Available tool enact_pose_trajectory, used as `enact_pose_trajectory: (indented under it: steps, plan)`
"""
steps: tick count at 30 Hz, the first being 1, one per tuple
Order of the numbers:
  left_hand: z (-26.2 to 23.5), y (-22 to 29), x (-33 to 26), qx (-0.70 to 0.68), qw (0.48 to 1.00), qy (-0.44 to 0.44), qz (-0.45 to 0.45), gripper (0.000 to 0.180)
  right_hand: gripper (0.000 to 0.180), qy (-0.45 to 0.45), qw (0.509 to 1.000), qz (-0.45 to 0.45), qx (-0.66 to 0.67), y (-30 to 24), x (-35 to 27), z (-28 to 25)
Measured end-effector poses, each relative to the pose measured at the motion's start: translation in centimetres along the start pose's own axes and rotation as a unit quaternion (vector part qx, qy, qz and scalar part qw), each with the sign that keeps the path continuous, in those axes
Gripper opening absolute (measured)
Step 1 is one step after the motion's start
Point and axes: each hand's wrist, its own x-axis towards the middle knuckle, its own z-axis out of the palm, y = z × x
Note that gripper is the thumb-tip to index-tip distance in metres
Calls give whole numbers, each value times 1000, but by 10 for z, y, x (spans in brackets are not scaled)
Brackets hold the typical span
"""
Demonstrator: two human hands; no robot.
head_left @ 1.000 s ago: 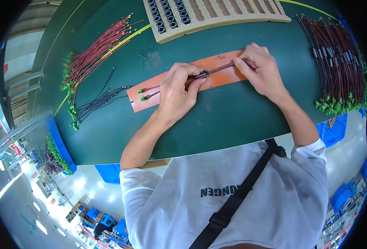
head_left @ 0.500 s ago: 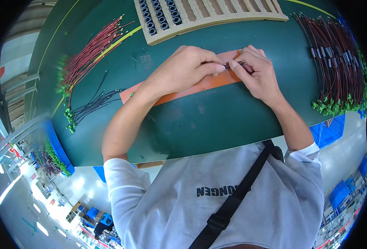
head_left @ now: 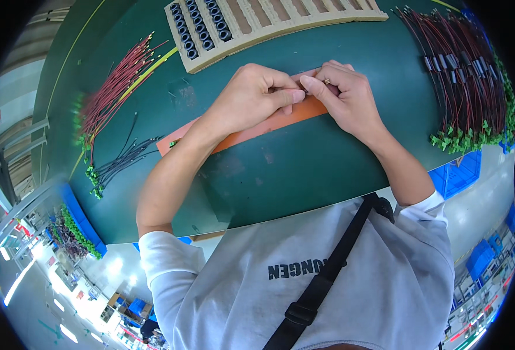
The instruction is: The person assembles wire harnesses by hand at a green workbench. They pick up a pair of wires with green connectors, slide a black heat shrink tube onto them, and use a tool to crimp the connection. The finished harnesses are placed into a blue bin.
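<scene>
Both my hands are closed and close together above a long orange strip (head_left: 272, 123) lying on the green table. My left hand (head_left: 258, 98) pinches with thumb and forefinger. Opposite it, my right hand (head_left: 346, 98) has its thumb and fingers bent around thin dark wires (head_left: 326, 82), of which only short ends show. The fingers hide most of these wires. At the strip's left end, a small green connector (head_left: 173, 143) peeks out beside my left forearm.
A tray (head_left: 292, 29) with black rings (head_left: 225, 35) in its left slots stands at the back. Red wires (head_left: 120, 81) and black wires (head_left: 126, 157) with green connectors lie left. Bundled wires with black sleeves (head_left: 452, 64) lie right. Blue crates (head_left: 458, 175) sit beyond the table edge.
The view has shifted slightly, so the table things appear moved left. My hands stay over the strip; the fingers have shifted and less of the wires shows between them.
</scene>
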Motion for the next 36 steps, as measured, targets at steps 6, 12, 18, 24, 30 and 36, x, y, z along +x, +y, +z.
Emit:
enact_pose_trajectory:
  steps: [6, 12, 18, 24, 30, 36]
  plan:
    - [-2, 0, 2, 8, 1000, -19, 1, 18, 25, 22, 999, -25, 9, 4, -2, 4]
    - [-8, 15, 0, 35, 995, -28, -92, 19, 32, 24, 999, -26, 5, 8, -2, 10]
    - [-7, -5, -60, 218, 960, 135, 109, 34, 33, 41, 999, -18, 13, 9, -1, 6]
    - [9, -32, -84, 227, 935, 229, 147, 33, 30, 44, 998, 9, 44, -1, 0, 3]
    - [9, -48, -88, 141, 950, 218, 172, 30, 28, 23, 993, 64, 96, -4, 0, 6]
    - [13, -51, -91, 141, 948, 230, 165, 26, 27, 14, 991, 85, 105, -10, 1, 5]
